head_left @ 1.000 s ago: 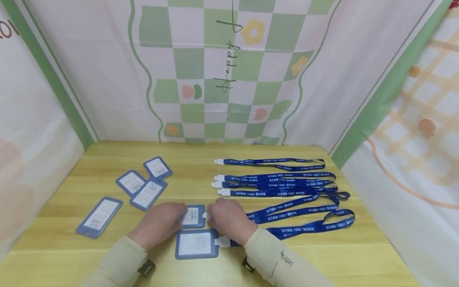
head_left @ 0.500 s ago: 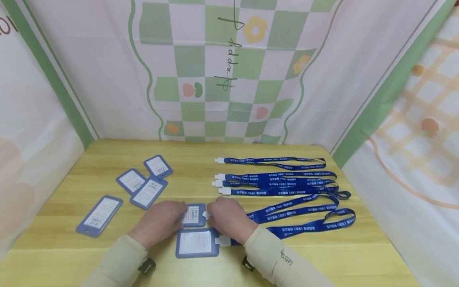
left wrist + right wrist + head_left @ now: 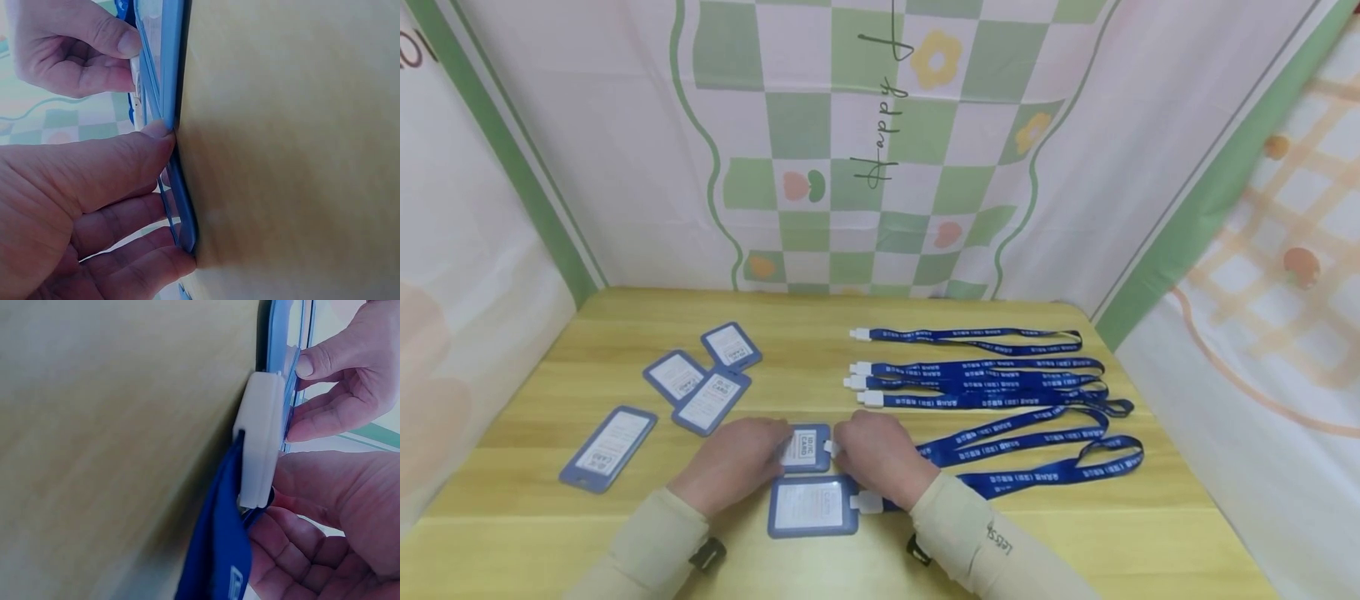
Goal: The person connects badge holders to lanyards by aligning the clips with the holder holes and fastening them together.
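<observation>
Card holders in blue start at the left of the table: one by itself, and a bunch of three a bit farther back, touching each other. From my seat far off, I next see the left hand. Its thumb and fingers pinch the left end of the middle holder, which is at the near middle, between both hands. I can't tell if it lies flat or is lifted a little. Just on its near side is the near holder, with a big white clip at its right end. Then I come to the right hand. It pinches a small white clip right by the middle holder's right end. I can't see if that clip is hooked in. At the right, two blue straps run out from behind the right hand. Farther back I see three straps close together, and one lone strap at the far side.
</observation>
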`<state>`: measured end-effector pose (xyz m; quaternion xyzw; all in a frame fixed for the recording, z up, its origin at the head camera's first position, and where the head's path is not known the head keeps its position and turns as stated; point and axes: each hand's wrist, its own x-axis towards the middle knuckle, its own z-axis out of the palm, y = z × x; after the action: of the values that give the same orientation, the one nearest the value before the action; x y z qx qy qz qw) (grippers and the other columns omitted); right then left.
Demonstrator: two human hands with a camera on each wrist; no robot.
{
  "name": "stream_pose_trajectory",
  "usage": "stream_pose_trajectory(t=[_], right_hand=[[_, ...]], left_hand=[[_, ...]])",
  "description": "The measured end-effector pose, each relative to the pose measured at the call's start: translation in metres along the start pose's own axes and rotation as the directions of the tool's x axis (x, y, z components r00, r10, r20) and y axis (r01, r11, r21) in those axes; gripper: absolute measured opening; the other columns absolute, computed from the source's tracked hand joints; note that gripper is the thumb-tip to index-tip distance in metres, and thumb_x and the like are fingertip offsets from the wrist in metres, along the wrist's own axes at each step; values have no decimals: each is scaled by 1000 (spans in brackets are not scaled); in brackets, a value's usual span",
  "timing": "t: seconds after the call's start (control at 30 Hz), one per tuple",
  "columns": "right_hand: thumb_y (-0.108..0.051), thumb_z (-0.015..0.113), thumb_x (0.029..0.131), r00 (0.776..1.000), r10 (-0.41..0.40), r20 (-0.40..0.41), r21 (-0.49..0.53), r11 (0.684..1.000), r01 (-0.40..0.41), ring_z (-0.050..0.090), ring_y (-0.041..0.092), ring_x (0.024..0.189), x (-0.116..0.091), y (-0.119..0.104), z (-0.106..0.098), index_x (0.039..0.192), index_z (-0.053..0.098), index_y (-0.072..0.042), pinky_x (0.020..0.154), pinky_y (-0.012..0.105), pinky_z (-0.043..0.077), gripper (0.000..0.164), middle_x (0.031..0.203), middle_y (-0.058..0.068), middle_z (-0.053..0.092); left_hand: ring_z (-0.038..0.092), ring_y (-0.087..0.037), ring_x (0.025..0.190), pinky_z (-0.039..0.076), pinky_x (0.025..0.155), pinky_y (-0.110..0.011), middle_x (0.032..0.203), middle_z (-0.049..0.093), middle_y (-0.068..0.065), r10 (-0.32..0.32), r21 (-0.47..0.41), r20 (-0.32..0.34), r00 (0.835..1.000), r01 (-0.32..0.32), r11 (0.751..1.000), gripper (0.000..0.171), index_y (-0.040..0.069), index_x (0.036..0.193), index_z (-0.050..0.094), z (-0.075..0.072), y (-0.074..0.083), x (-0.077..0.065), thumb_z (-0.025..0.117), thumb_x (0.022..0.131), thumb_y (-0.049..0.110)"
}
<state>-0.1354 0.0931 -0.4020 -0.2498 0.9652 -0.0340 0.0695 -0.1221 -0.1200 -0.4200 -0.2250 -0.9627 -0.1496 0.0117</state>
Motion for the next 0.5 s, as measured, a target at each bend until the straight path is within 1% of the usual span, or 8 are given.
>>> stream_pose_trajectory(t=[0.2, 0.5], right_hand=[[-24, 72, 97, 1000, -10, -6, 6, 1000, 10, 52, 9, 64, 0, 1, 1, 97, 77, -16, 57, 21, 47, 10, 74, -6, 59], [-24, 72, 97, 1000, -20, -11, 4, 1000, 20, 52, 9, 64, 1, 2, 2, 100, 78, -16, 57, 21, 47, 10, 75, -6, 60]], left_hand=[[67, -17, 77, 61, 76, -37, 86, 73, 1, 13, 15, 2, 1000, -13, 1000, 25, 14, 101, 74, 0, 0, 0, 87, 80, 13], [69, -19, 82, 62, 80, -39, 90, 74, -2, -8, 18, 25, 1000, 8, 1000, 29, 13, 106, 74, 0, 1, 1, 87, 80, 14]])
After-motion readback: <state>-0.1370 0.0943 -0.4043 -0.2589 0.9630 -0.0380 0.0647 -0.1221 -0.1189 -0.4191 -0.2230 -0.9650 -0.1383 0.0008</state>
